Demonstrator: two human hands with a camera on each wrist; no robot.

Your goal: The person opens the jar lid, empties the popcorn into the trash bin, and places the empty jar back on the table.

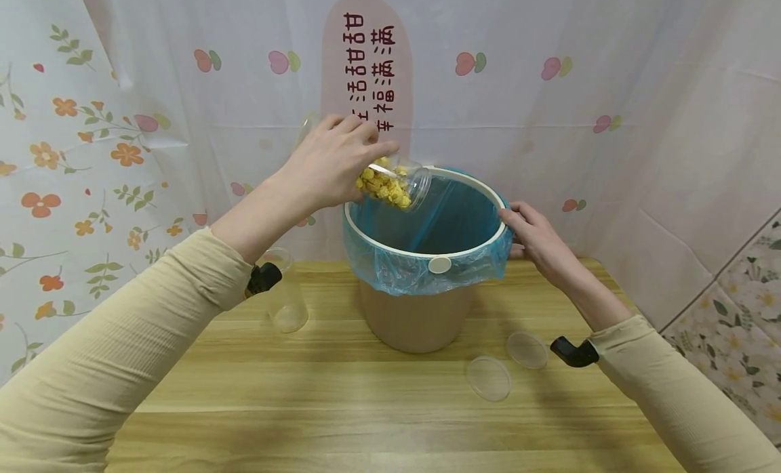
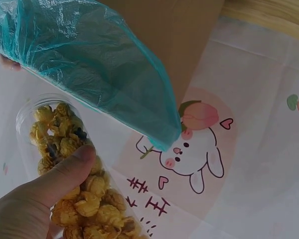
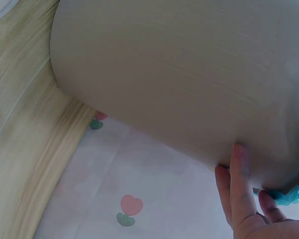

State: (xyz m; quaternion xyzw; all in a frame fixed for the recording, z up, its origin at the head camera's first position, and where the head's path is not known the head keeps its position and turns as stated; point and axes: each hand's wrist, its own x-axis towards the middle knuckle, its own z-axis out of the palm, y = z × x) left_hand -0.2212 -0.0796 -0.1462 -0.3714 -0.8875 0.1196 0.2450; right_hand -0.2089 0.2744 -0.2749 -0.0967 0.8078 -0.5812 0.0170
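My left hand grips a clear plastic jar, tilted with its open mouth toward the bin. Yellow caramel popcorn fills much of the jar; in the left wrist view the thumb lies along its side, over the popcorn. Below the mouth stands a beige trash bin, lined with a blue plastic bag folded over its pale rim. On the bin's right side my right hand holds the rim, thumb on top. Its fingers touch the outer wall in the right wrist view.
A second clear jar stands uncapped on the wooden table, left of the bin. Two round clear lids, a nearer lid and a farther lid, lie to its front right. A printed curtain hangs behind.
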